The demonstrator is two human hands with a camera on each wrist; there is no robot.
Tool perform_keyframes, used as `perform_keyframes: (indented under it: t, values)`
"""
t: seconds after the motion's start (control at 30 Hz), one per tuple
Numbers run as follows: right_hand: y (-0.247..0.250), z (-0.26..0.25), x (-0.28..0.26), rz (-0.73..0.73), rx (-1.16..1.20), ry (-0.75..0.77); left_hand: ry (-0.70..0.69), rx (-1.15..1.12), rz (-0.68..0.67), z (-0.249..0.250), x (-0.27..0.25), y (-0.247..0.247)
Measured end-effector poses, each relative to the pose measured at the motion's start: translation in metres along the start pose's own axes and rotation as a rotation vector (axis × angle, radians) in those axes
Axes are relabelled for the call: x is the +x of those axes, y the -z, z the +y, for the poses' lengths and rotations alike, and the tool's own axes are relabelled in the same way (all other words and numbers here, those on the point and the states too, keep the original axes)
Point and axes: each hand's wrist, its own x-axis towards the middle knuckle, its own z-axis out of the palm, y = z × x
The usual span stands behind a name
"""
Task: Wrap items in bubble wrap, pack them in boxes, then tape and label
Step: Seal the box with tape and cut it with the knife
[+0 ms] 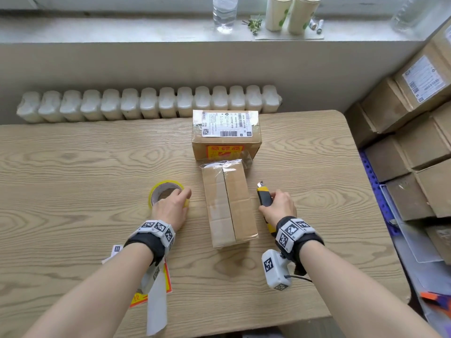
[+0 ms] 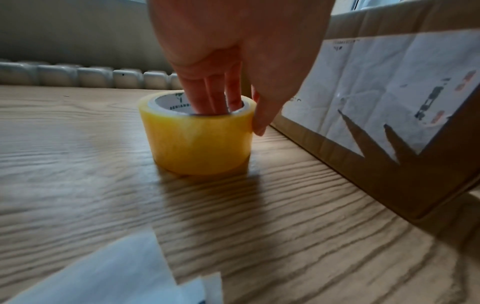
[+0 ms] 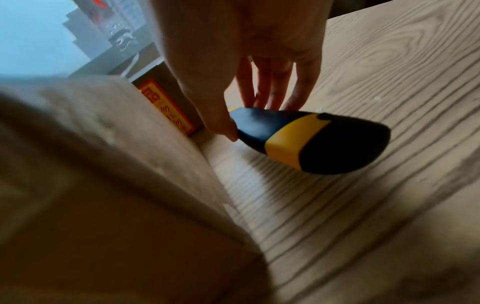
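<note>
The small box (image 1: pixel 229 203) lies in the middle of the worktop (image 1: pixel 73 167), its top seam already under clear tape, with a loose tape end standing at its far edge. Behind it, at 12 o'clock and touching or almost touching, stands the finished box (image 1: pixel 225 135) with a shipping label and a red-yellow sticker.

The left hand (image 1: pixel 170 211) holds the tape roll (image 1: pixel 166 191), at 9 o'clock from the small box: the fingers (image 2: pixel 215 96) go down into the core and the thumb presses the outer side. The roll stands flat on the worktop.

The right hand (image 1: pixel 278 206) pinches the utility knife (image 1: pixel 263 198) at 3 o'clock from the box, thumb on one side and fingers on the other. The knife lies low on the worktop; its front tip points to 12 o'clock.

I think the main risk is the knife. If the blade is out, a slip of this light pinch could cut the taped box or the fingers. Also, the loose tape end could stick to itself. The stickers (image 1: pixel 146 289) under the left forearm may be dragged off the near edge.
</note>
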Motion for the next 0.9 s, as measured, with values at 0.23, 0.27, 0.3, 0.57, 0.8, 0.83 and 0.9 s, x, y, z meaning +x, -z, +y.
perform_keyframes:
  t: [0.23, 0.27, 0.3, 0.57, 0.8, 0.83, 0.9]
  values:
    - [-0.011, 0.004, 0.010, -0.051, -0.068, 0.021, 0.085, -0.120, 0.044, 0.005, -0.004, -0.002]
    - [-0.012, 0.004, 0.011, -0.053, -0.074, 0.019, 0.097, -0.152, 0.047, 0.005, -0.004, -0.002]
    - [-0.013, 0.004, 0.012, -0.053, -0.084, 0.017, 0.109, -0.185, 0.043, 0.006, -0.004, -0.001]
    - [-0.013, 0.002, 0.011, -0.051, -0.108, 0.049, 0.082, -0.459, 0.355, 0.016, -0.008, 0.015]
    - [0.032, -0.031, 0.005, 0.285, 0.196, 0.261, -0.324, -0.221, 0.518, 0.043, -0.021, 0.040]
    - [0.038, -0.037, 0.003, 0.327, 0.205, 0.320, -0.346, -0.226, 0.484, 0.046, -0.021, 0.040]
    - [0.044, -0.046, -0.002, 0.410, 0.200, 0.477, -0.333, -0.269, 0.393, 0.051, -0.021, 0.039]
